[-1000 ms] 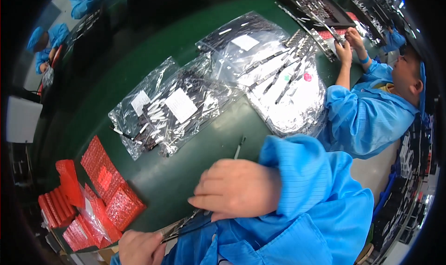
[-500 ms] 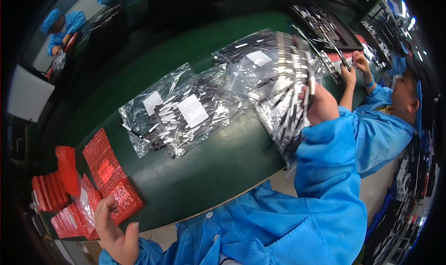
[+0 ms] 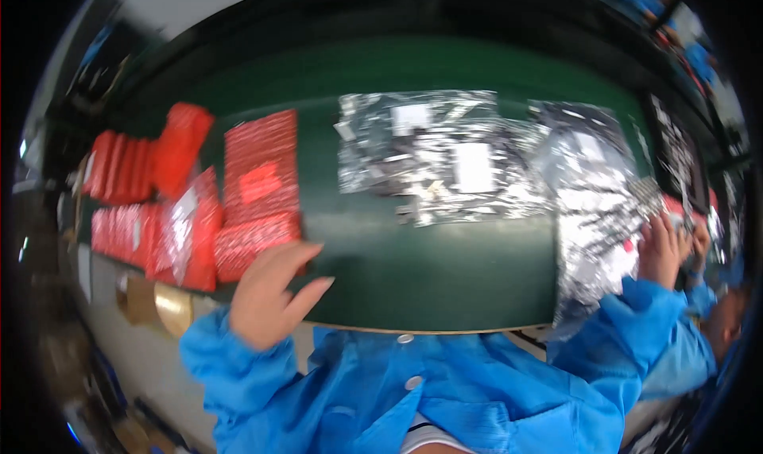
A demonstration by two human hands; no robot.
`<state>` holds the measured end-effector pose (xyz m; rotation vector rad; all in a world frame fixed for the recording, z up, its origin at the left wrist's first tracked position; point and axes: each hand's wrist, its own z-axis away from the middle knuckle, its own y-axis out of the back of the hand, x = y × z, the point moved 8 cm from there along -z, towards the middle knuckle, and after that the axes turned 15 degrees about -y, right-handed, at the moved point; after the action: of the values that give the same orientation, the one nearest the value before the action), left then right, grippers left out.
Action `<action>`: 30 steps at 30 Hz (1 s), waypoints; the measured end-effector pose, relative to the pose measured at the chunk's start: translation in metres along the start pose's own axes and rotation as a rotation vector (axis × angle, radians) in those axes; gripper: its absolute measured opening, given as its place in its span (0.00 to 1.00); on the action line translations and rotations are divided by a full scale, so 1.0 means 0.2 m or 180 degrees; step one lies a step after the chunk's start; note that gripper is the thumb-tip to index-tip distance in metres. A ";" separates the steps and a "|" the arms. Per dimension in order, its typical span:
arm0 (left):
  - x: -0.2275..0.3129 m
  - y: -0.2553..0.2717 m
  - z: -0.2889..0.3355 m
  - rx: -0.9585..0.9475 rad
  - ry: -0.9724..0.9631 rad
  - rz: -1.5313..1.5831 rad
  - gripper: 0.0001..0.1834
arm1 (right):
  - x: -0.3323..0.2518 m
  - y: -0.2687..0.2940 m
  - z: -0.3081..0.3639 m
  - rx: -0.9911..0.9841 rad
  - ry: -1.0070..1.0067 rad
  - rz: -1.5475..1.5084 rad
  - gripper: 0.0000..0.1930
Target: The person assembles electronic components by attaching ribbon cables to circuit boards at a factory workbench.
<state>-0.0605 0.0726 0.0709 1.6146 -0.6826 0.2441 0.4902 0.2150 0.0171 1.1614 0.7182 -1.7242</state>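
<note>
My left hand [image 3: 274,295] hovers at the table's front edge, thumb and fingers apart, with nothing in it. Beside it lies a folded red bubble-wrap bag [image 3: 258,243]. At the right, my right hand [image 3: 661,251] is raised at the edge of a clear plastic bag [image 3: 592,215] full of thin dark and silvery strips. Motion blur smears its fingers, so I cannot tell whether it grips anything. A patch of silvery strips [image 3: 645,192] shows just above its fingertips. More clear bags with white labels [image 3: 474,168] lie across the middle of the green table [image 3: 429,275].
Red bubble-wrap packs [image 3: 119,168] and a red bag with a clear sleeve [image 3: 184,227] cover the table's left end. A black tray of strips [image 3: 679,156] stands at the far right. Close to my right arm, a co-worker's hand [image 3: 701,238] reaches in.
The view has swung left and levelled out. My right hand, earlier raised over the bags with strips in its fingers, is now farther right beside the co-worker. My left hand remains open.
</note>
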 end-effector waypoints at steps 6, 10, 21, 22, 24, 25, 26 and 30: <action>-0.38 -0.02 0.29 0.0025 0.0894 -0.1500 0.24 | 0.14 -0.78 0.57 -0.1813 0.0042 0.1278 0.15; -0.45 0.06 0.40 0.0216 0.1193 -0.1588 0.28 | 0.53 -1.21 0.90 -0.3209 -0.1012 0.2074 0.16; -0.43 -0.05 0.48 0.0247 0.1194 -0.1577 0.30 | 0.93 -1.44 1.08 -0.3748 -0.1975 0.2864 0.18; -0.41 -0.06 0.47 0.0294 0.1074 -0.1490 0.30 | 0.92 -1.47 1.07 -0.3728 -0.1830 0.2829 0.18; -0.38 -0.06 0.47 0.0406 0.0899 -0.1259 0.28 | 0.89 -1.57 1.06 -0.3576 -0.1408 0.2692 0.19; -0.40 -0.06 0.50 0.0414 0.0924 -0.1273 0.28 | 0.90 -1.65 1.05 -0.3532 -0.1159 0.2428 0.20; -0.47 -0.03 0.53 0.0937 0.1104 -0.0884 0.28 | 0.89 -1.71 1.05 -0.3443 -0.0914 0.2144 0.22; -0.76 -0.03 0.62 0.2192 0.1763 0.1190 0.30 | 0.82 -2.03 1.08 -0.2872 -0.0368 0.2216 0.30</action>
<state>-0.2055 -0.0019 -0.0364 1.9176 -0.4774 1.2604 0.0131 0.1446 -0.0590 0.5507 0.7705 -0.7198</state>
